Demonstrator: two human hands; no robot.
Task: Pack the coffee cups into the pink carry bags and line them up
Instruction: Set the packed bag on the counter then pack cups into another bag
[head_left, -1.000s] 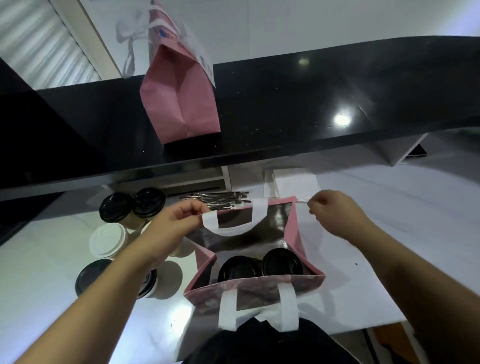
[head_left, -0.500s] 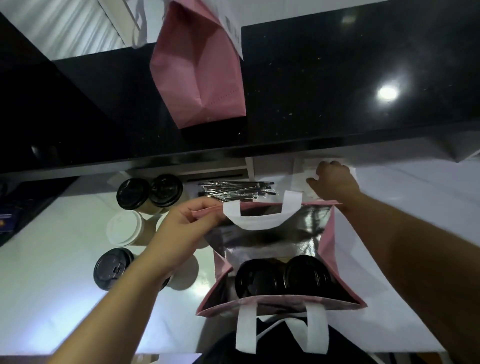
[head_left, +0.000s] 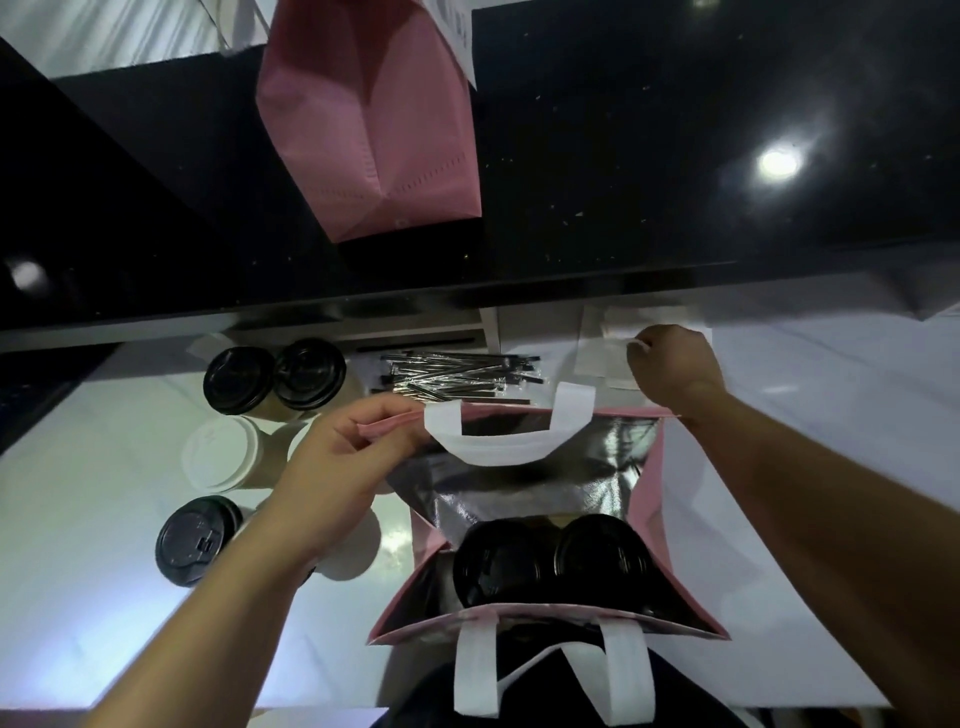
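Left hand (head_left: 332, 467) pinches the far rim of the open pink carry bag (head_left: 655, 499) on the white counter (head_left: 78, 545), two black-lidded cups (head_left: 550, 561) inside, while the right hand (head_left: 675, 364) grips a white paper (head_left: 605, 343) beyond it.

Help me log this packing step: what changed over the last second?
The right hand let go of the open bag's far rim and reached forward to the white paper slips, its fingers now pinching one. The left hand kept pinching the bag's rim. The two black-lidded cups stayed inside; the loose cups and straws are unmoved.
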